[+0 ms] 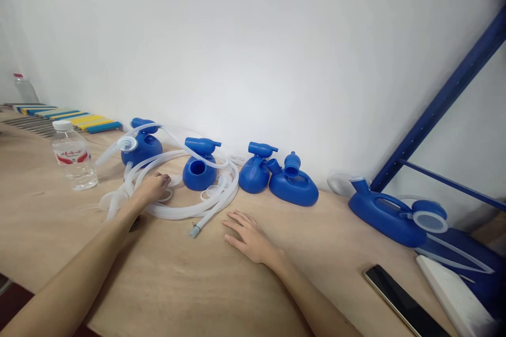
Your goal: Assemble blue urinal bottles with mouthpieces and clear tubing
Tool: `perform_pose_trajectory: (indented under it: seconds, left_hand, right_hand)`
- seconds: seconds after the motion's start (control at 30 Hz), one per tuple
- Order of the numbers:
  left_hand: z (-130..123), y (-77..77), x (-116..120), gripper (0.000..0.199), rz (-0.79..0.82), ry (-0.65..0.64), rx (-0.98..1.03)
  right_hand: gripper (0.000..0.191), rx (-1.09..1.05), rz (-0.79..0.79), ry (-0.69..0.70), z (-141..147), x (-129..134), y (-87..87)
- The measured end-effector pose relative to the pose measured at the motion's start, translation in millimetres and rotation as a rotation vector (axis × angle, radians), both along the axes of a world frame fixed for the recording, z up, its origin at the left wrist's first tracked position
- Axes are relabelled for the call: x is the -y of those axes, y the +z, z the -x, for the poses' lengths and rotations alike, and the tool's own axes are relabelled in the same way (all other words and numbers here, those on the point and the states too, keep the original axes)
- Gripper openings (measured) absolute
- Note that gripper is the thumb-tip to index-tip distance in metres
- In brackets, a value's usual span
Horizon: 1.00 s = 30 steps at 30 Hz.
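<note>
Translucent tubing (174,214) lies coiled on a wooden tabletop (177,279) in the head view, at ten o'clock from the right hand (251,239), which rests palm down, fingers loosely spread. The left hand (157,185) is over the coil, its fingers curled; whether they pinch anything cannot be told. A clear water bottle (73,160) stands at its ten o'clock. From the right hand, a handled blue container (294,194) sits at one o'clock, a phone (407,303) at four.

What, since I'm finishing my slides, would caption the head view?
Left hand at whitish looped tubing, right hand palm-down over the wooden table, blue containers beyond.
</note>
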<state>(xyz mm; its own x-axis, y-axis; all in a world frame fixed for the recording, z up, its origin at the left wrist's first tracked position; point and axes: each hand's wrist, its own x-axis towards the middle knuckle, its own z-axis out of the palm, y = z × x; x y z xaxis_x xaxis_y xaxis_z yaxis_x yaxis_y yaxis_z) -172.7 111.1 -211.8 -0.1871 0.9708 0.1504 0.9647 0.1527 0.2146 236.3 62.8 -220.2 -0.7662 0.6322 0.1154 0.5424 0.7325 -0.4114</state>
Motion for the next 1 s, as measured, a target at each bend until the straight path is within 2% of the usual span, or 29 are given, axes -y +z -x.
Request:
perform_pose_trajectory:
  seconds: [0.13,0.3,0.37,0.47,0.53,0.6,0.7,0.77,0.9,1.0]
  left_hand:
    - [-2.7,-7.8,-0.8,0.065,0.041,0.046,-0.048]
    - [-10.1,-12.5,3.6,0.096,0.127,0.074,-0.048]
    - [-10.8,-12.2,5.7,0.088,0.154,0.059,-0.05]
    - [-10.7,-10.1,8.4,0.062,0.15,0.022,-0.067]
    - [-11.7,-8.1,9.6,0.053,0.129,0.0,-0.08]
    - [-14.1,-6.1,10.1,0.044,0.113,-0.022,-0.091]
    - [-18.9,-3.8,10.0,0.033,0.098,-0.044,-0.098]
    - [-21.6,-2.7,10.0,0.032,0.091,-0.049,-0.096]
    - [-25.7,-1.2,11.5,0.04,0.086,-0.03,-0.081]
    - [-29.1,0.5,13.7,0.058,0.096,0.005,-0.066]
  right_hand:
    - [0.053,0.012,0.008,0.001,0.9,0.3,3.1]
    - [0.052,0.015,0.013,-0.005,0.5,1.7,1.4]
    - [0.054,-0.007,0.025,-0.019,1.1,2.2,0.4]
    - [0.06,-0.156,0.04,-0.12,9.6,-2.2,4.9]
    - [0.057,-0.278,0.031,-0.179,23.8,-10.9,15.5]
    - [0.053,-0.336,0.01,-0.173,45.2,-24.0,31.5]
    - [0.066,-0.296,0.006,-0.116,84.5,-47.2,56.1]
    - [0.079,-0.259,-0.004,-0.101,109.9,-61.5,66.3]
    - [0.097,-0.335,-0.025,-0.061,148.9,-81.0,66.0]
    - [0.09,-0.437,-0.062,-0.032,167.7,-88.3,59.3]
